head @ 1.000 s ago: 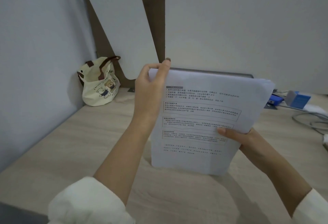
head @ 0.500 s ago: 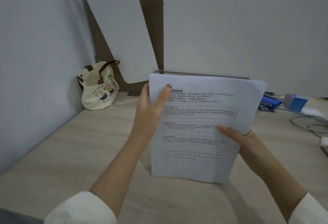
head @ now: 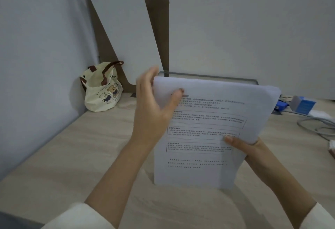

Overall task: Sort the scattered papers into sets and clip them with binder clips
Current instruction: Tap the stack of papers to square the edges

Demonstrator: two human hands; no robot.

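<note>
I hold a stack of white printed papers [head: 204,134] upright, its bottom edge resting on the wooden desk [head: 76,156]. My left hand [head: 154,109] is at the stack's top left corner, thumb on the front sheet, fingers spread and blurred along the left edge. My right hand [head: 243,147] grips the stack's right side, thumb pressed on the printed face. No binder clip shows.
A cream tote bag [head: 103,91] with bear prints sits in the back left corner. White boards and cardboard lean on the wall behind. A blue box [head: 304,104], a blue device [head: 281,105] and grey cables [head: 319,125] lie at the right.
My left hand slid from the stack's top edge down to its upper left corner and its fingers have spread. The stack has dropped slightly lower. My right hand keeps its grip.
</note>
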